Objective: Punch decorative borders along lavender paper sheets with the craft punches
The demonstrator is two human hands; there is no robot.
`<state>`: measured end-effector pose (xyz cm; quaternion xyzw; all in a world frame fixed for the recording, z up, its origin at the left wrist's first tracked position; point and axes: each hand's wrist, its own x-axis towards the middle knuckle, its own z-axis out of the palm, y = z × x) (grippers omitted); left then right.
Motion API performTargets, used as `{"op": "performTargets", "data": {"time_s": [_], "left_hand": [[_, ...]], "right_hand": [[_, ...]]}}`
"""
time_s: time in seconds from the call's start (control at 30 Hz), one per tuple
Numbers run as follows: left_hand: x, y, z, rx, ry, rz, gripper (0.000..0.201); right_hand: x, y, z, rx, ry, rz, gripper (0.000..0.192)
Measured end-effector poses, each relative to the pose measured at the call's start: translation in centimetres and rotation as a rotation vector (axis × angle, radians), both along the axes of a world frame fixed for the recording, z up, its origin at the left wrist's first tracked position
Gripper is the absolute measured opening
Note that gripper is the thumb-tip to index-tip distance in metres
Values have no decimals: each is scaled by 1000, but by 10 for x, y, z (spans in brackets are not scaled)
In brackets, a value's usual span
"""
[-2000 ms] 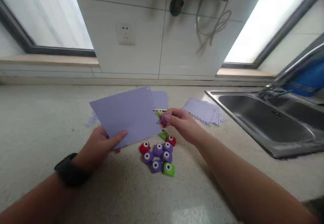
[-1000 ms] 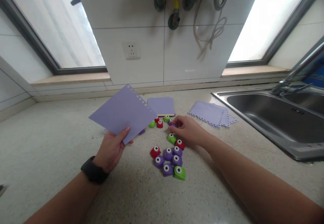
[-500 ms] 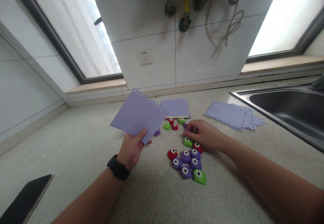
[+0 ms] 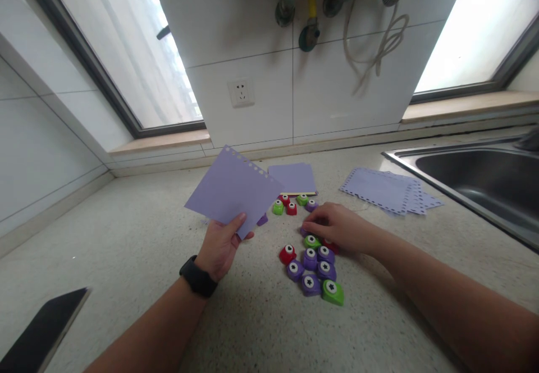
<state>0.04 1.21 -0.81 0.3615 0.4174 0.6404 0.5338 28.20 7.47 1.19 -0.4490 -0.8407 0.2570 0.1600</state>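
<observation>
A speckled stone countertop (image 4: 126, 232) fills the lower 2/3 of the frame, running back to a white tiled wall with a socket (image 4: 241, 92) at upper center and windows to either side. A steel sink (image 4: 475, 179) sits at the right edge. A dark flat object (image 4: 40, 333) pokes in at the lower left corner — what it is I cannot tell.

Just left of center, the left hand (image 4: 221, 244), a black watch (image 4: 197, 276) on its wrist, pinches the lower corner of a lilac paper sheet (image 4: 231, 190) between thumb and fingers, holding it up off the counter, tilted, its row of punched holes along the upper right edge. Behind the sheet a stack of plain lilac paper (image 4: 292, 178) lies flat; further right, near the sink, lies a fanned pile of lilac sheets with punched borders (image 4: 389, 190).

The right hand (image 4: 339, 230) rests low at center, fingers curled down and loosely together over the counter, its fingertips (image 4: 309, 227) at a small purple punch (image 4: 304, 230) — whether they grip it I cannot tell. Just below the hand sits a tight cluster of small craft punches (image 4: 314, 269) in red, purple and green, touching one another. A smaller group of 4 punches (image 4: 290, 204) lies in front of the plain stack, and 1 purple punch (image 4: 261, 220) peeks from under the held sheet.
</observation>
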Motion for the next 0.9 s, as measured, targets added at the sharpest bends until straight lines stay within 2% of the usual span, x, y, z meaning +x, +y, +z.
{"op": "performTargets", "data": {"time_s": [0.13, 0.23, 0.37, 0.53, 0.63, 0.9], "left_hand": [[0, 1, 0, -8, 4, 10, 60], [1, 0, 1, -5, 7, 10, 58], [2, 0, 2, -11, 4, 32, 56], [0, 2, 0, -21, -21, 59, 52], [-1, 2, -1, -24, -20, 55, 53], [-1, 2, -1, -28, -21, 49, 49]], "right_hand": [[2, 2, -4, -132, 97, -46, 43], [7, 11, -12, -170, 254, -86, 21], [17, 23, -17, -113, 427, -161, 20], [23, 28, -13, -27, 499, -247, 23], [22, 29, -12, -53, 549, -234, 25], [21, 24, -13, -180, 618, -94, 23]]}}
